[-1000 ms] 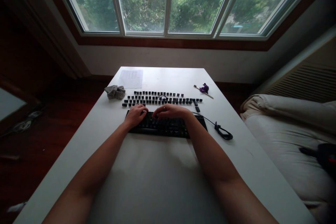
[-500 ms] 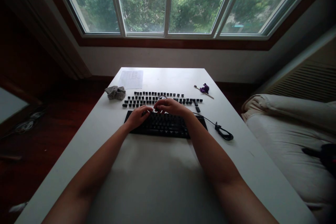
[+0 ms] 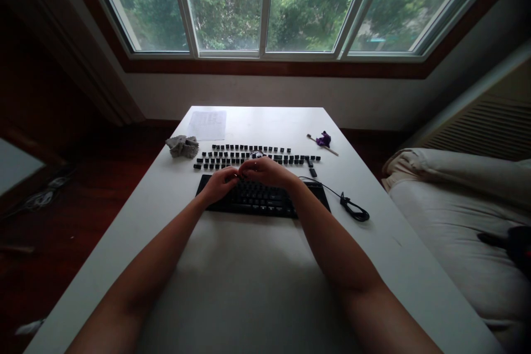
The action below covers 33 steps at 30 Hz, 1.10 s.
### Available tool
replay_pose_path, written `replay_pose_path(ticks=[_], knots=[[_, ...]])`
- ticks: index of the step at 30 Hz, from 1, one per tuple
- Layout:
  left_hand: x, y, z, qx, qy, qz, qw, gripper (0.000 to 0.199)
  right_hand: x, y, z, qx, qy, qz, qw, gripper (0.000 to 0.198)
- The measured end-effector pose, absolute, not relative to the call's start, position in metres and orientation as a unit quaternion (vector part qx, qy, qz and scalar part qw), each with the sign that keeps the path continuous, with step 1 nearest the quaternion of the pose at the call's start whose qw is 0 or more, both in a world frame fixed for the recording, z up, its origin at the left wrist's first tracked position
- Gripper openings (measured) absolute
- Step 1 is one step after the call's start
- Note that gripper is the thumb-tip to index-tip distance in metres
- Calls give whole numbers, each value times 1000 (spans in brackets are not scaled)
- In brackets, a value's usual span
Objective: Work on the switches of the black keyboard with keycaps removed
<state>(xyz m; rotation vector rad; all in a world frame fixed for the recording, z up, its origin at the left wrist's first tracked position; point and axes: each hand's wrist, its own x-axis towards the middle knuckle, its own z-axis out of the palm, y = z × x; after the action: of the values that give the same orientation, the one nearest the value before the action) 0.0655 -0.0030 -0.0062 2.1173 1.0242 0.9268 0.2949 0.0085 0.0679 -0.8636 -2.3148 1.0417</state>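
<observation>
We sit at a white table (image 3: pixel 249 276) whose side edges draw closer together toward the far end, where its far edge stands before a wall and a window (image 3: pixel 232 5). To our left and right, broad margins of tabletop run between the black keyboard (image 3: pixel 269 209) and the side edges; the right margin holds a bundled cable (image 3: pixel 354 211), well inside the edge. Another wide stretch lies between our forearms, on the near side of the keyboard. Beyond it, room is tighter: rows of loose keycaps (image 3: pixel 276 158) stand just past its far edge, with a grey cloth (image 3: pixel 183 146) and a sheet of paper (image 3: pixel 208 125) at the left, and a purple bundle (image 3: pixel 323 139) by a thin stick at the right.

The keyboard lies flat, crosswise, beneath our fingers. Our left hand (image 3: pixel 219 185) covers part of its left end, thumb and fingers drawn together; our right hand (image 3: pixel 265 172) arches over its far middle, fingers curled toward the left fingertips. The two sets of fingertips nearly meet above the keyboard's far left portion (whether they pinch anything small, we cannot tell).
</observation>
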Motion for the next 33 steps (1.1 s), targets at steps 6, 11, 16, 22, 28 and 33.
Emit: replay_pose_path(ticks=[6,11,16,22,28,33], knots=[[71,-3,-11,783,400,373,296,17,279,-4,72,-323,-863,317,223,20],[72,-2,-13,774,419,386,276,15,274,-7,73,-332,-865,299,229,20],[67,3,-13,756,408,398,323,25,285,3,71,-363,-846,313,232,23],[50,18,-26,666,469,468,341,16,294,6,72,-376,-817,355,254,23],[44,29,-28,633,507,489,321,30,297,1,81,-377,-812,361,260,24],[53,39,-19,752,518,370,169,17,303,-2,86,-374,-812,360,269,26]])
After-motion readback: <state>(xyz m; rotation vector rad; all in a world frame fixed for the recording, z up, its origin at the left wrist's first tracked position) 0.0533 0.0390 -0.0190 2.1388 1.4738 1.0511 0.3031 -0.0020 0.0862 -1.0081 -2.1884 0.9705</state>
